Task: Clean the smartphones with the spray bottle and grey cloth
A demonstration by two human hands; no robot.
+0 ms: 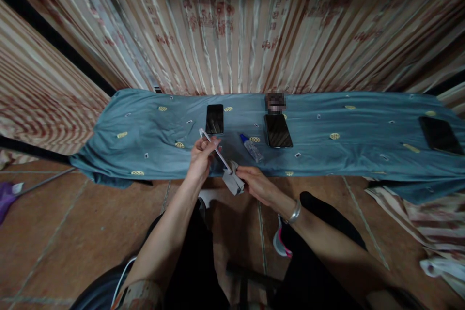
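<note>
My left hand is closed around a slim white flat piece, about as long as a phone and seen edge-on; its exact kind I cannot make out. In my right hand a grey cloth is pinched, folded over the lower end of the white piece. Both hands are just off the front edge of the covered surface. Beyond them lie a black phone, a clear bottle with a blue cap on its side, and a larger dark phone.
A blue-green patterned cloth covers the long, low surface. Another dark phone or tablet lies at its right end. A small blurred box stands at the back, near the striped curtain. Below is a tiled floor.
</note>
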